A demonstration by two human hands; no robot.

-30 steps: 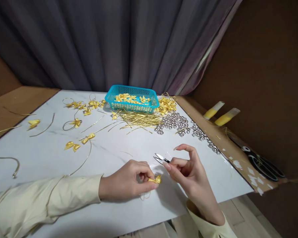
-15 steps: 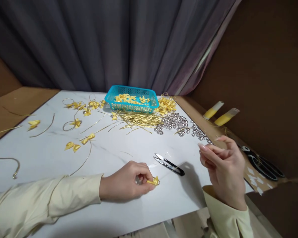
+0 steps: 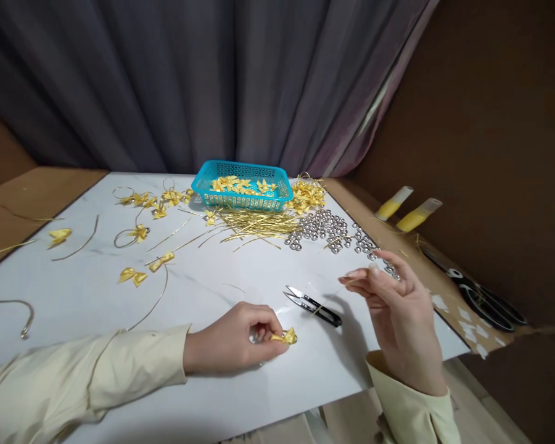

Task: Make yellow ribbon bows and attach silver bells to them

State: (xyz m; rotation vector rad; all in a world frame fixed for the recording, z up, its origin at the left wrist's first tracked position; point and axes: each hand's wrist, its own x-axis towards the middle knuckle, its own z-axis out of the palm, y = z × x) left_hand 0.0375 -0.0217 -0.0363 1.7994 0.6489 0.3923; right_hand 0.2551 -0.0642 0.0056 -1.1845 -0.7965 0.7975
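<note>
My left hand (image 3: 245, 339) rests low over the white tabletop and pinches a small yellow ribbon bow (image 3: 288, 336) with a ring-like loop at its edge. To the right, my right hand (image 3: 398, 308) is raised above the surface, its thumb closed against the fingers on a thin gold cord (image 3: 322, 303). That cord runs faintly from near the bow toward the right fingertips; parts of it are hard to make out. Between the two hands lies a pair of black-handled thread snips (image 3: 312, 304), blades pointing up and left.
A blue basket (image 3: 242, 201) with yellow bows stands at the back. Before it lie gold cords (image 3: 259, 226) and a spread of silver rings (image 3: 324, 227). Loose bows (image 3: 132, 276) sit to the left. Black scissors (image 3: 481, 302) and two yellow tubes (image 3: 419, 214) are at the right.
My right hand has moved a little left toward the bow, its fingers more stretched out. My left hand keeps hold of the bow in nearly the same place.
</note>
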